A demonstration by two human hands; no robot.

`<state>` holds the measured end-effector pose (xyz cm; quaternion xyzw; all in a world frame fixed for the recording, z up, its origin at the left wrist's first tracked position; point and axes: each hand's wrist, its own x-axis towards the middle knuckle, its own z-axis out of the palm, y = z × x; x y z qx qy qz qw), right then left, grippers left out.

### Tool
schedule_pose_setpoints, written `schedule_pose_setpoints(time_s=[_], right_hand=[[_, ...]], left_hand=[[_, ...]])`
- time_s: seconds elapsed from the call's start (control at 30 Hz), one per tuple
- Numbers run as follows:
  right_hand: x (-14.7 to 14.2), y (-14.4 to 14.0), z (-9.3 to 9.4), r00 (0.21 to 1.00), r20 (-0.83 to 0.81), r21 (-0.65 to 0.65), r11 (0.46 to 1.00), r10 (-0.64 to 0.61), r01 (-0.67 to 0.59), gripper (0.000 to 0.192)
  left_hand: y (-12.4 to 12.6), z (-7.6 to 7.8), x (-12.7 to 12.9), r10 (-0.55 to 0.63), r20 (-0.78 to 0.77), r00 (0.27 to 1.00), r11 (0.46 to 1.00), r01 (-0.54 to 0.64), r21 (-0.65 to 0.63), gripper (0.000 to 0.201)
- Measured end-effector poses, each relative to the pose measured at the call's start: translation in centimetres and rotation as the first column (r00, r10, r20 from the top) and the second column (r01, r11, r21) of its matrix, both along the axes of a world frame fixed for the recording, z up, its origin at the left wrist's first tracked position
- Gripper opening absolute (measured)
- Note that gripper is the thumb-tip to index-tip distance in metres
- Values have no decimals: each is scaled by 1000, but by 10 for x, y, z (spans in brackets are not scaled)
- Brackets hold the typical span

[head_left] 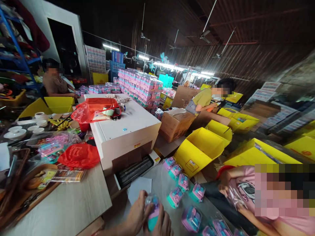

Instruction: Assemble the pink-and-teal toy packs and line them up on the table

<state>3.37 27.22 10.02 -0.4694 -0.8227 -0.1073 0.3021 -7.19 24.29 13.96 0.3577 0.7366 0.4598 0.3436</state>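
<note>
At the near edge of the grey table (161, 183), my left hand (136, 211) and my right hand (162, 223) are both closed around a small pink-and-teal toy case (154, 213). Clear plastic covers its top, and the fingers hide part of its sides. A flat white sheet (140, 189) lies just beyond my left hand. To the right of my hands stand several similar cases, among them a pink-and-teal one (175, 196) and another (192, 219) closer to me.
A white machine (128, 131) with a dark conveyor (134, 168) is ahead. Red plastic bags (80, 155) and clutter cover the left table (73, 203). Yellow cartons (199, 150) stand at right. A person in pink (242, 186) sits close at right, holding clear plastic; other people work farther back.
</note>
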Motion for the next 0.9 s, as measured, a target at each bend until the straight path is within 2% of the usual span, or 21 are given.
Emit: schedule_pose_setpoints(time_s=[0.07, 0.13, 0.23, 0.37, 0.47, 0.53, 0.7, 0.9], right_hand=[[1, -2, 16, 999, 24, -49, 999, -23, 24, 55], [2, -2, 30, 999, 53, -74, 997, -4, 7, 55], [4, -4, 42, 997, 79, -58, 998, 19, -14, 56], [4, -7, 44, 996, 89, -40, 999, -15, 18, 55], [4, -7, 42, 993, 113, -46, 998, -25, 30, 56], [5, -7, 41, 993, 119, -42, 999, -12, 18, 56], [9, -5, 37, 993, 114, -51, 999, -2, 8, 54], [20, 4, 30, 992, 49, -153, 983, 112, -104, 77]], left_hand=[[-6, 4, 7, 5, 33, 999, 1000, -4, -24, 31], [-8, 8, 8, 8, 38, 999, 998, -6, -58, 22], [-5, 15, 2, -51, -43, 998, 983, 43, -176, 7], [-2, 30, -2, -248, -244, 937, 916, 145, -374, 23], [1, 42, 1, -395, -299, 869, 837, 206, -507, 36], [4, 47, 1, -427, -302, 852, 815, 218, -537, 41], [11, 45, -11, -350, -269, 897, 862, 196, -467, 34], [10, 26, -34, -184, -129, 974, 939, 135, -317, 17]])
